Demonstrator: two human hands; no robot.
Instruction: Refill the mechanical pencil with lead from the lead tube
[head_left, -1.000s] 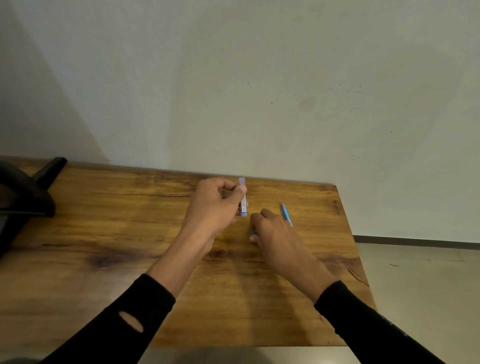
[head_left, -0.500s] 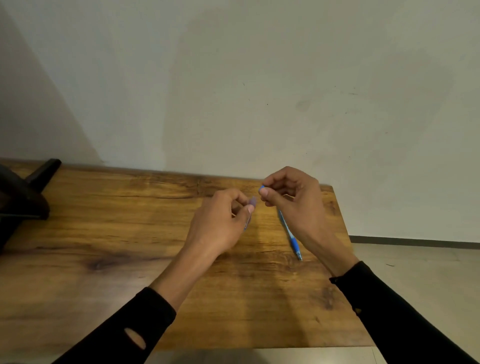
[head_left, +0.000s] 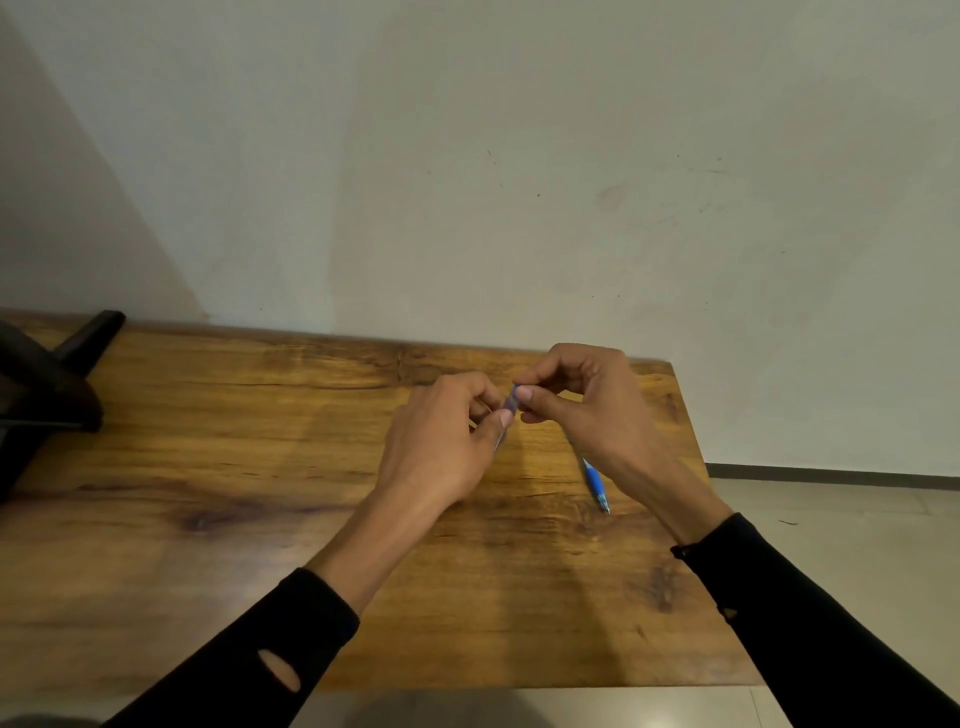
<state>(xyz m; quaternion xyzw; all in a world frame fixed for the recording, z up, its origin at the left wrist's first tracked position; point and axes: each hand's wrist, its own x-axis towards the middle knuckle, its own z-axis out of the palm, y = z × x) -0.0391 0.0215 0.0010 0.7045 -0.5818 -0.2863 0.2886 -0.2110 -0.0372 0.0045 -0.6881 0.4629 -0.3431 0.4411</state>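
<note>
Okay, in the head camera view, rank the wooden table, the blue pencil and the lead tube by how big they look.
1. Wooden table, by far.
2. Blue pencil.
3. Lead tube.
Hands cover most of both small items, so their order is unsure.

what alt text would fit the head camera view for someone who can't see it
Two bare hands meet above a wooden table: the left hand holds a small lead tube while the right hand pinches at its top end. A blue mechanical pencil shows below the right hand, tip toward the camera; a plain wall stands behind.
</note>
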